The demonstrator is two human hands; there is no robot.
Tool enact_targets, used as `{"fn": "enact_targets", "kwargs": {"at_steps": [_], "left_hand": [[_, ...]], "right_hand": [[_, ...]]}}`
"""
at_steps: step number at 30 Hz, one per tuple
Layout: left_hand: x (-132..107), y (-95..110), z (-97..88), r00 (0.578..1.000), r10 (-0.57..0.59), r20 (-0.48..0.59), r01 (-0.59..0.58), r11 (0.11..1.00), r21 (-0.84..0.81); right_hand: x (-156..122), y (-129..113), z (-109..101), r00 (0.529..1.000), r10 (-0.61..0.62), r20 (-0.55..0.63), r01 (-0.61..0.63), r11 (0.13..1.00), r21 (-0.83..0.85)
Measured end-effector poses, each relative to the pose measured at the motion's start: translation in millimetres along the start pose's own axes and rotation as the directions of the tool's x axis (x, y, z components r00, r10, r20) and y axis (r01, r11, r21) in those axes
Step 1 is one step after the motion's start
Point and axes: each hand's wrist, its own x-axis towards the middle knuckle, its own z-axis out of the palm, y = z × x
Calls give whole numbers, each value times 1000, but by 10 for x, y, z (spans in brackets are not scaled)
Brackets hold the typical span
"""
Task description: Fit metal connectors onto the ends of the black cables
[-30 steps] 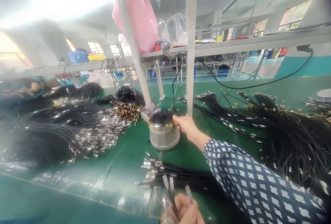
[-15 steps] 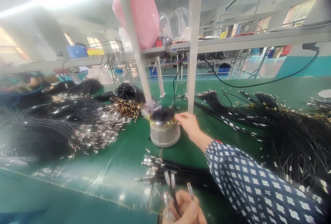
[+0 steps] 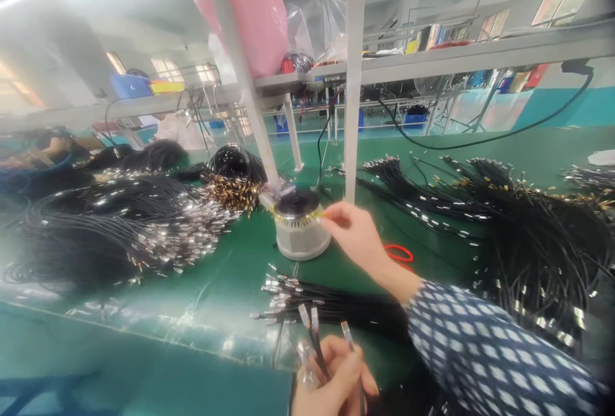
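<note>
My left hand (image 3: pixel 331 374) is closed around several black cables (image 3: pixel 317 347) with flat silver metal connectors pointing up. In front of it stands a round grey tape dispenser (image 3: pixel 302 240) with a black top and small yellow pieces around its rim. At the dispenser's right side, my right hand (image 3: pixel 353 233) pinches a small yellow piece (image 3: pixel 325 214) between thumb and forefinger. Whether that piece is still stuck to the rim I cannot tell. Between the dispenser and my left hand lies a bundle of black cables (image 3: pixel 331 300), connector ends to the left.
Large heaps of black cables lie left (image 3: pixel 115 224) and right (image 3: pixel 538 243). A coiled bundle (image 3: pixel 235 169) sits behind the dispenser. Beside my right wrist is a red loop (image 3: pixel 400 252). White posts (image 3: pixel 354 83) rise from the green table (image 3: pixel 230 288) to a shelf. Someone's arm shows far left.
My right hand has drawn slightly outward and right from the dispenser rim, with the yellow piece showing at its fingertips. The red loop is more exposed. My left hand keeps its hold.
</note>
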Motion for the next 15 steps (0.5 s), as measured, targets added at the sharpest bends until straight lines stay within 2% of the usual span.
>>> {"fn": "enact_targets", "kwargs": {"at_steps": [4,6,8,11,15], "left_hand": [[-123,31,82,1000,-24,-14,24,1000,-9],[-191,51,133,999,-35,-16,35,999,10],[-259,78,192,999,-45,-11,45,998,43],[-352,122,278,1000,-25,-15,27,992,120],[-436,152,337,1000,-2,-22,7,979,205]], "right_hand": [[-701,-30,-388,974,170,150,-183,980,76],[-1016,-39,-541,906,321,274,-373,913,166],[-1241,-46,-629,863,364,350,-448,872,198],[-1406,-42,-667,873,328,360,-417,886,203],[-1458,-23,-662,894,280,349,-368,904,217]]}}
